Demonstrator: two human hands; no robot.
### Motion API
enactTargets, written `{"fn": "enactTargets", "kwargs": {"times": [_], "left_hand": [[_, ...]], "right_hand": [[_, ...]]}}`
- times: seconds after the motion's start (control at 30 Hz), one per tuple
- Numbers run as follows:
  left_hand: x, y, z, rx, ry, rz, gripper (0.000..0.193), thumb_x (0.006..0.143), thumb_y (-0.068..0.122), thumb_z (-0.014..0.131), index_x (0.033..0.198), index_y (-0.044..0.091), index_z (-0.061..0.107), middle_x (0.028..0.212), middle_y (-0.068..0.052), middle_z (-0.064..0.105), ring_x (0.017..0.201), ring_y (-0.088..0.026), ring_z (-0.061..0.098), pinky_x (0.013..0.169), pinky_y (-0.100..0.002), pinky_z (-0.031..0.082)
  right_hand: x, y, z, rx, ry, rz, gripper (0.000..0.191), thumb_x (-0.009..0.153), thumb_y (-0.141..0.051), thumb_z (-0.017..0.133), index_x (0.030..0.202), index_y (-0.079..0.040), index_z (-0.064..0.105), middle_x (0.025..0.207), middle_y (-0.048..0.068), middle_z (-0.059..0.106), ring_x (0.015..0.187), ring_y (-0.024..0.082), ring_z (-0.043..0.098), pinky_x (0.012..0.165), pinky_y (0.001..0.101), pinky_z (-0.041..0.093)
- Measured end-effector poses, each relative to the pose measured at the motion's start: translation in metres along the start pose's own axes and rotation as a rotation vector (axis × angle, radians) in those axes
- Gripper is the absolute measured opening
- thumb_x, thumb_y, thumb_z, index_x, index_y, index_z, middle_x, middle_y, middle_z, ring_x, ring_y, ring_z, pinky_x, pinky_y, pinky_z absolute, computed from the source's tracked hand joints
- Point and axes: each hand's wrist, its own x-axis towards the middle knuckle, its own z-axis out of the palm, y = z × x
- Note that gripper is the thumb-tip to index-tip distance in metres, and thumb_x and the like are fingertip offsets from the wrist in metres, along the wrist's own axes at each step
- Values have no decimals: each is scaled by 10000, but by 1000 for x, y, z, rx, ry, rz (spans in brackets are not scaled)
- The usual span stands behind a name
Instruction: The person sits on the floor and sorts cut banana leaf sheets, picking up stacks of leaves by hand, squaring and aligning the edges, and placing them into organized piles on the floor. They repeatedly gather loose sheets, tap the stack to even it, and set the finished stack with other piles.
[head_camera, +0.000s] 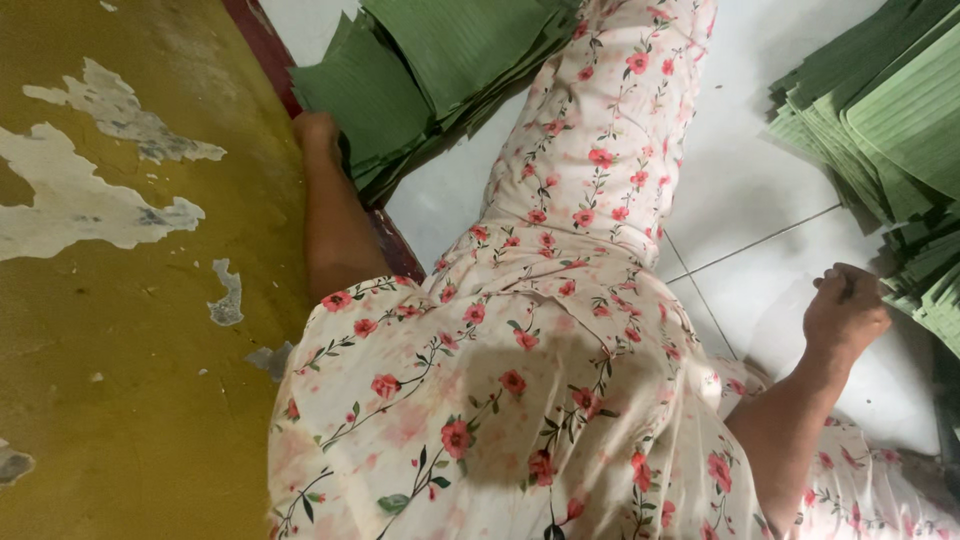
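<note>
The stack of green leaf sheets (890, 120) on the right fans out over the white tiled floor (750, 170), its lower edges stepping down toward the right hand (845, 312). That hand is curled closed right at the bottom corner of the stack, fingers bent in as if pinching an edge, though whether a sheet is actually between them is too dark to tell. To work the stack cleanly, it looks best to take only the lowest loose sheet by its corner and draw it along the floor, so the fan above does not slide. A second stack of green sheets (420, 70) lies at the top, against the foot of the yellow wall (130, 330) with its peeling paint. The left hand (318, 135) rests at that stack's edge, touching it; its fingers are hidden, so its grip cannot be told. Between the two stacks stretches the person's leg in a floral dress (540, 330).
</note>
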Motion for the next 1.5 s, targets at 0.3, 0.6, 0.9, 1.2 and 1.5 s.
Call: {"fn": "enactTargets", "kwargs": {"times": [0.3,0.6,0.9,1.2,1.5], "left_hand": [[-7,-15,38,896,324,999,324,1020,162,565,1335,119,630,1521,-213,498,1301,-428,537,1037,-542,442],[-60,80,36,905,-13,826,432,944,274,596,1335,98,645,1378,-197,607,1262,-450,553,1031,-576,439],[-316,240,194,1336,-573,1679,734,984,619,615,1301,-42,637,1306,-298,611,1201,-443,567,1000,-508,423],[-347,90,312,1955,-691,1546,590,939,506,593,1166,-33,670,1189,-289,642,1093,-429,613,940,-506,457],[-419,-89,329,2009,-1304,1740,458,894,392,571,1032,-25,703,1072,-280,673,985,-415,658,879,-503,491]], "right_hand": [[5,-18,-6,-199,43,-150,119,1065,-108,659,1112,-87,766,1043,156,758,981,350,721,888,434,580],[-11,-100,-112,-41,-5,33,157,1063,-161,707,1160,-45,749,1095,186,735,968,349,710,868,421,562],[-63,-127,-187,18,35,129,182,1058,-137,697,1207,-41,738,1109,180,736,942,299,731,839,383,564],[-117,-120,-196,27,22,240,198,1044,-168,681,1202,-64,741,1063,162,743,954,269,745,836,380,579],[-50,-156,-230,-158,-16,280,202,1084,-239,727,1217,-92,764,1092,154,754,915,281,738,868,397,577]]}}
